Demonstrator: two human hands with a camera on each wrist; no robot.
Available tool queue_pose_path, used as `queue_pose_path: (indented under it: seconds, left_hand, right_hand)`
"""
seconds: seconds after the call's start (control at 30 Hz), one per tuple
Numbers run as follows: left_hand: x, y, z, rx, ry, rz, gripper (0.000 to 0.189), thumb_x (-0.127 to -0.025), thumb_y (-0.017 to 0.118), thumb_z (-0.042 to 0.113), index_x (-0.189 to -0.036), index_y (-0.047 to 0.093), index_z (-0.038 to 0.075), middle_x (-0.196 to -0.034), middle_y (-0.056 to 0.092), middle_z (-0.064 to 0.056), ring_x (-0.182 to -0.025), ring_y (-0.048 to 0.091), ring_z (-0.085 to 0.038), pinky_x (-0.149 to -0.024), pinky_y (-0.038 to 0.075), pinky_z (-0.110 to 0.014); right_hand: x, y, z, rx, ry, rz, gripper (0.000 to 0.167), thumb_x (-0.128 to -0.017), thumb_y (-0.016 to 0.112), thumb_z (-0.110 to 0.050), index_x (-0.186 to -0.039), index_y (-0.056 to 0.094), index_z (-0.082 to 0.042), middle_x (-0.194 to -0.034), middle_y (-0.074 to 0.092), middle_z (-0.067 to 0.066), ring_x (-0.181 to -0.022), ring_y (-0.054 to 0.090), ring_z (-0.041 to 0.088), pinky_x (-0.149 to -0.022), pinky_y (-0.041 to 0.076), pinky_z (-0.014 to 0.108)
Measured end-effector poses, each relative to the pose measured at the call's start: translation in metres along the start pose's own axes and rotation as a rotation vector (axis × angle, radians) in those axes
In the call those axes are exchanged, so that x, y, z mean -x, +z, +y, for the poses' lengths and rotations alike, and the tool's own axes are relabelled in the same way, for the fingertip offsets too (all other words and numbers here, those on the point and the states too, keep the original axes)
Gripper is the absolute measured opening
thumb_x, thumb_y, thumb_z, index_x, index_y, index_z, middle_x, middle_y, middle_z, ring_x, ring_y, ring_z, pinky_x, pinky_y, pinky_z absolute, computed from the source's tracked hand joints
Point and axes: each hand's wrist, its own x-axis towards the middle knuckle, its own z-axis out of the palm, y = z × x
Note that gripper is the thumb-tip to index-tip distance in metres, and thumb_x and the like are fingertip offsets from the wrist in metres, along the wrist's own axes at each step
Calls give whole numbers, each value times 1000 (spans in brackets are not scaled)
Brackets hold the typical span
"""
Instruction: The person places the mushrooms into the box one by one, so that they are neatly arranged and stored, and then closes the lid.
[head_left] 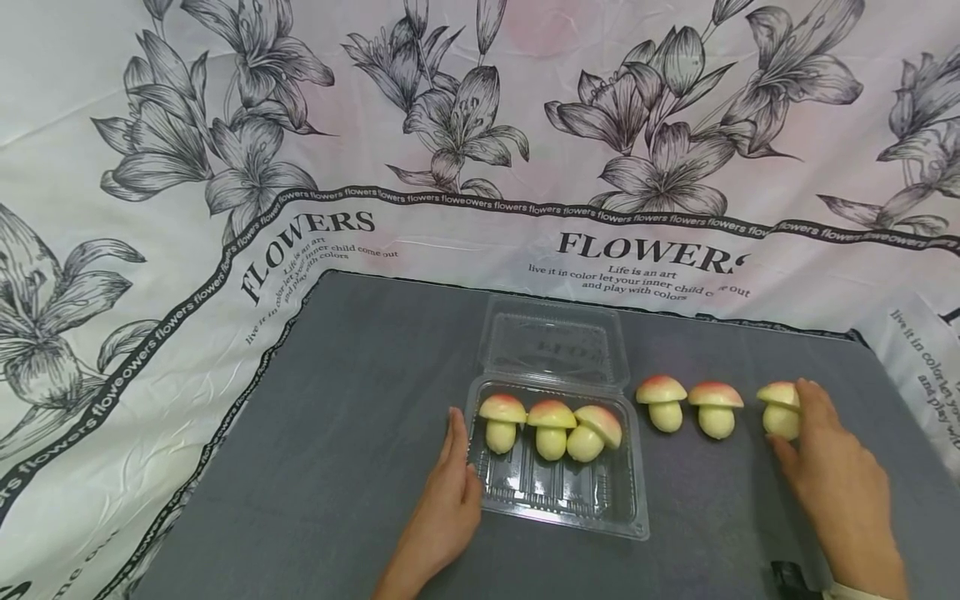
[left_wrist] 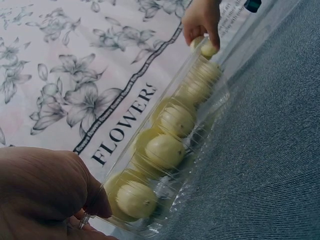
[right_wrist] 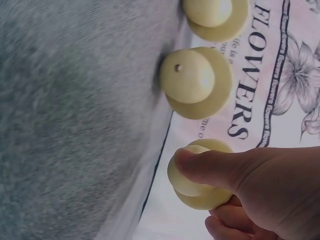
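Observation:
My left hand (head_left: pixel 447 500) pinches the left rim of a clear plastic clamshell box (head_left: pixel 562 523) between thumb and fingers, as the left wrist view shows. Inside the box lie three toy mushrooms, yellow with red-tinged caps: a left one (head_left: pixel 502 425), a middle one (head_left: pixel 551 429) and a tilted right one (head_left: pixel 592 433). At the right, my right hand (head_left: pixel 843 479) grips another toy mushroom (head_left: pixel 780 410), thumb on its stem (right_wrist: pixel 192 172) and fingers behind the cap. Two more mushrooms, one (head_left: pixel 662 403) and a second (head_left: pixel 716 408), rest between the box and that hand.
The box's open lid (head_left: pixel 552 342) lies back toward the far edge of the grey tabletop (head_left: pixel 315 433). A white floral cloth (head_left: pixel 465 242) rises behind and at the left. A black object (head_left: pixel 791 579) shows near my right wrist.

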Motion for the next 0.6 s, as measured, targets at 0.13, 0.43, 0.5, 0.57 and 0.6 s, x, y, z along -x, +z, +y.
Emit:
queue_pose_path:
  seconds: [0.13,0.43,0.5,0.57,0.6]
  left_hand:
    - [0,0,0,3,-1,-2,74,-106,43,-4,-168,3,2,-177,1,-14,-161,9,-28,-126,15,-49]
    - [0,0,-1,5,-6,-5,74,-106,43,-4,-168,2,1,-177,0,-15,-161,9,-28,-126,14,-50]
    - [0,0,0,5,-7,-6,75,-106,43,-4,-168,2,3,-177,0,-14,-161,9,-28,-126,15,-50]
    - [-1,0,0,3,-9,-6,76,-106,43,-4,-168,1,3,-177,0,-14,-161,9,-27,-126,16,-50]
    - [-1,0,0,5,-8,-5,76,-106,43,-5,-168,1,4,-177,0,-14,-161,9,-27,-126,16,-50]
  right_hand:
    - [2,-3,-6,1,-15,35,87,-90,81,-5,-161,30,0,-160,39,31,-77,54,73,-51,37,73]
    - [2,-10,-23,-23,-49,87,89,-89,82,-2,-163,31,-3,-165,38,24,-70,55,69,-45,34,68]
    - [1,-13,-27,-29,-60,101,90,-89,82,-1,-163,32,-4,-165,38,23,-68,55,68,-45,34,68]
    - [0,-15,-31,-35,-73,121,90,-89,81,-1,-164,32,-5,-165,39,22,-64,55,65,-43,33,66]
    - [0,-16,-34,-37,-79,130,89,-89,81,-1,-164,32,-6,-165,40,22,-62,55,64,-43,33,66]
